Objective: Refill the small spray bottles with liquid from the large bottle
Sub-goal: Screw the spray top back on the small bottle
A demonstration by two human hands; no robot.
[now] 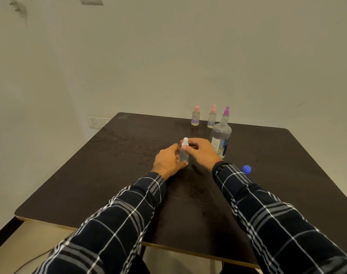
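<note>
A small clear spray bottle [184, 154] with a white top stands on the dark table [109, 165] near its middle. My left hand [167, 161] wraps the bottle's body from the left. My right hand [201, 150] pinches the white top from the right. The large clear bottle [221, 138] stands uncapped just right of my right hand. Its blue cap [246, 169] lies on the table beside my right wrist. Behind stand two pink-topped small bottles [195, 116] [212, 116] and a purple-topped one [225, 113], partly hidden by the large bottle.
The table is pushed against a plain wall, with a wall socket [95, 122] low at its far left corner. The table's near edge runs under my forearms, with the floor and a cable [30, 262] below.
</note>
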